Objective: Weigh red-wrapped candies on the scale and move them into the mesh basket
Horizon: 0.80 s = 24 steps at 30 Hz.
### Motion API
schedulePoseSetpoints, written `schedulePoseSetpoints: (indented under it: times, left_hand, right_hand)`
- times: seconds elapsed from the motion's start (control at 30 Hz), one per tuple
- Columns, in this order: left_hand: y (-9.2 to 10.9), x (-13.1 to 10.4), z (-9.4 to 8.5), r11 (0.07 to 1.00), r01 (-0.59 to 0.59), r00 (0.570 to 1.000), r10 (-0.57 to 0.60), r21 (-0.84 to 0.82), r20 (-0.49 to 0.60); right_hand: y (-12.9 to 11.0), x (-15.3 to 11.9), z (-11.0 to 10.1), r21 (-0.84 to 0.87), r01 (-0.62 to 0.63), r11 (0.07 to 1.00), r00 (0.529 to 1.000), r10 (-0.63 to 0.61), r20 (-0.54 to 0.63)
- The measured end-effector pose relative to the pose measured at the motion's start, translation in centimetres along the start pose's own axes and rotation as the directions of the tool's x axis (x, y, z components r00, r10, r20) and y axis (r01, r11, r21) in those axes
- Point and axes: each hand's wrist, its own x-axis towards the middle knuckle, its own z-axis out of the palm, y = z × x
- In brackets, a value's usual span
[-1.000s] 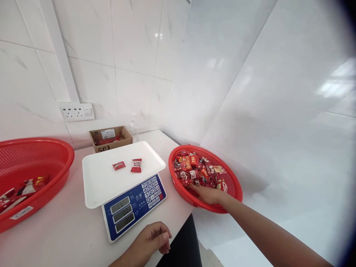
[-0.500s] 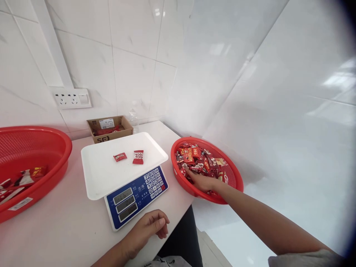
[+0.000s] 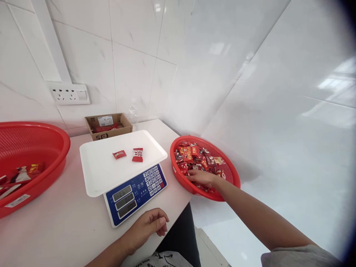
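My right hand (image 3: 202,178) is inside the right red basket (image 3: 235,174), down among small wrapped snack packets (image 3: 185,154). Its fingers are bent and drawn together; the packets hide the fingertips and anything between them. My left hand (image 3: 152,224) hangs loosely curled near the table's front edge, holding nothing, just in front of the blue-and-white weighing scale (image 3: 154,181). Two small red packets lie apart on the scale's white tray (image 3: 102,167): a flatter packet (image 3: 119,154) on the left and a red-and-white packet (image 3: 137,155) on the right.
Another red basket (image 3: 62,155) with some packets in it stands at the left. Behind the scale, a cardboard box (image 3: 125,128) holds red packaging, with crumpled clear plastic (image 3: 133,113) next to it. A tiled wall with a socket panel (image 3: 69,93) closes off the back.
My right hand has shifted slightly within the basket, its fingers now bent in more closely. The left hand stays put. The view has tilted a little; both packets remain on the tray.
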Motion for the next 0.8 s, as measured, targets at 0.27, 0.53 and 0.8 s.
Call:
schedulePoseSetpoints:
  times: [0.27,0.53,0.8]
  left_hand:
    - [-0.6,0.0,-0.2,1.0,-0.026,1.0,0.026,0.001,-0.009]
    - [-0.8,-0.1,-0.2,0.999,-0.032,0.999,0.032,0.035,0.012]
    - [-0.6,-0.1,-0.1,0.998,-0.036,0.999,0.035,0.049,0.02]
  right_hand:
    - [-1.8,-0.5,-0.1,-0.04,0.164,0.986,0.986,-0.165,-0.027]
    - [-1.7,-0.2,1.5,-0.375,0.189,0.908,0.958,-0.255,-0.133]
    - [-3.0,-1.2,1.2,-0.403,0.213,0.89,0.962,-0.264,-0.074]
